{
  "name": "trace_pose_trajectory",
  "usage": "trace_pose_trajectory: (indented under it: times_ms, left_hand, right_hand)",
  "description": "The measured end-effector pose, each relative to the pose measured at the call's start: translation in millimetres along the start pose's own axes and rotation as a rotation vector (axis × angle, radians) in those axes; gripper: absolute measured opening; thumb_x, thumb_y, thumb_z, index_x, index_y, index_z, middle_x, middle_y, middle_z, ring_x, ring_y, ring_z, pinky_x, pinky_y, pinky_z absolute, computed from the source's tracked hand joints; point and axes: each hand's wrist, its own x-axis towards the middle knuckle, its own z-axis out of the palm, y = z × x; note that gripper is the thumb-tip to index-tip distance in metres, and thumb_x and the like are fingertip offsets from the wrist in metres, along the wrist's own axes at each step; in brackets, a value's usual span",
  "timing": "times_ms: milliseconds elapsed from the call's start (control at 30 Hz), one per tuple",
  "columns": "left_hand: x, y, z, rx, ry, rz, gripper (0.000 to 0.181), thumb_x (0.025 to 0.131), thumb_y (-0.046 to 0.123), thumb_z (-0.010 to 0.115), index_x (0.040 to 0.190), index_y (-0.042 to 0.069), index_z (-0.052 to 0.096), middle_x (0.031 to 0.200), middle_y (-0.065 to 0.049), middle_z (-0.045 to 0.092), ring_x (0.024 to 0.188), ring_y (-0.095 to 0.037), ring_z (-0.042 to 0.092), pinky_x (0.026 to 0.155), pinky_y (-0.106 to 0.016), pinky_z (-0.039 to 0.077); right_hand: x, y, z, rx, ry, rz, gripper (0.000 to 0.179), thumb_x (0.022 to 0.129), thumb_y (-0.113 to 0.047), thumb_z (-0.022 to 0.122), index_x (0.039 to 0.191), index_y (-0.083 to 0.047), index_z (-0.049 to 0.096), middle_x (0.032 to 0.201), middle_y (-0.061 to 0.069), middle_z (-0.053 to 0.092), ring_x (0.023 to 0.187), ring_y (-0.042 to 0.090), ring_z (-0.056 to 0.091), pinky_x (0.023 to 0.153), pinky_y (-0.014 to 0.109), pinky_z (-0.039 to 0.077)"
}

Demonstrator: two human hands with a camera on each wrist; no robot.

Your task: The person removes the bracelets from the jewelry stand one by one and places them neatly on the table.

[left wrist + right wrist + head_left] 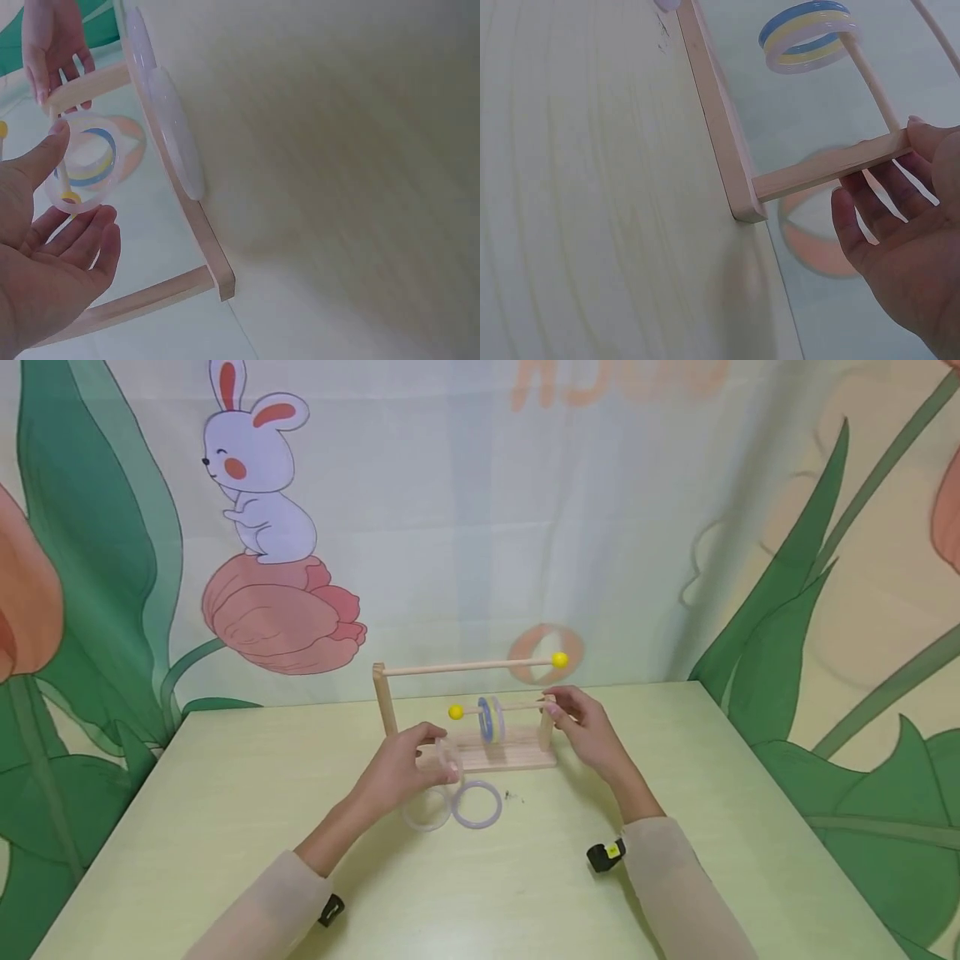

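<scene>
My left hand pinches a translucent pale ring between thumb and fingers. The ring is upright, just below and in front of the yellow ball that ends the lower rod of a wooden stand. In the left wrist view it overlaps that ball. On the lower rod hang a blue ring, a yellow ring and a pale lilac ring. My right hand holds the top of the stand's short post, thumb near the rod's joint.
Two rings lie on the table before the stand: a clear whitish ring and a lilac ring. Small dark marks show beside them. The longer upper rod ends in another yellow ball. A printed curtain hangs behind.
</scene>
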Motion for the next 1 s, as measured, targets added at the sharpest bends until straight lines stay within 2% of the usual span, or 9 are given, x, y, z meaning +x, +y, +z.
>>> trace_pose_trajectory:
  times_ms: [300,500,667,800,867,1000]
  left_hand:
    - [-12.6,17.6,14.4,-0.01,-0.089,0.079,0.065,0.082,0.023,0.094,0.136,0.002,0.065,0.136,-0.011,0.069,0.127,-0.03,0.066,0.107,-0.046,0.054]
    - [-13.6,29.1,31.4,-0.071,-0.156,0.104,0.064,0.084,0.026,0.093,0.136,0.005,0.064,0.136,-0.01,0.069,0.129,-0.029,0.064,0.105,-0.046,0.055]
    - [-8.6,34.2,47.9,-0.066,-0.232,0.121,0.065,0.084,0.028,0.094,0.137,0.006,0.064,0.136,-0.007,0.069,0.129,-0.025,0.064,0.103,-0.044,0.056]
    - [-1.9,39.9,57.3,-0.032,-0.256,0.114,0.065,0.084,0.031,0.093,0.137,0.008,0.064,0.136,-0.005,0.07,0.129,-0.023,0.064,0.104,-0.041,0.056]
    - [2.2,41.8,61.6,-0.024,-0.258,0.111,0.064,0.084,0.031,0.093,0.136,0.009,0.065,0.135,-0.006,0.071,0.129,-0.024,0.064,0.105,-0.042,0.055]
    - [10.6,43.5,69.7,-0.006,-0.259,0.099,0.063,0.083,0.031,0.094,0.135,0.01,0.066,0.133,-0.006,0.072,0.128,-0.025,0.065,0.107,-0.042,0.053]
  right_hand:
    - [-4.1,0.6,0.6,-0.013,-0.009,0.007,0.037,0.111,-0.01,0.056,0.142,0.009,0.055,0.133,0.031,0.063,0.125,0.049,0.059,0.1,0.054,0.057]
    - [1.5,3.5,2.1,-0.003,-0.006,0.008,0.036,0.111,-0.01,0.056,0.142,0.009,0.056,0.133,0.032,0.062,0.125,0.048,0.059,0.097,0.047,0.059]
    - [6.8,26.1,1.9,0.007,-0.011,0.019,0.038,0.111,-0.011,0.055,0.145,0.008,0.054,0.135,0.031,0.062,0.126,0.048,0.059,0.1,0.051,0.057]
    - [8.3,34.9,1.7,0.003,0.007,0.001,0.039,0.111,-0.017,0.057,0.144,0.003,0.056,0.134,0.025,0.064,0.126,0.044,0.061,0.101,0.053,0.056]
    - [8.8,36.3,1.2,0.002,0.013,-0.009,0.038,0.111,-0.02,0.059,0.143,0.002,0.058,0.132,0.023,0.065,0.125,0.042,0.062,0.1,0.05,0.057]
    - [10.4,37.3,0.1,0.002,0.021,-0.026,0.037,0.11,-0.024,0.061,0.14,-0.001,0.061,0.129,0.019,0.067,0.122,0.038,0.064,0.095,0.035,0.059]
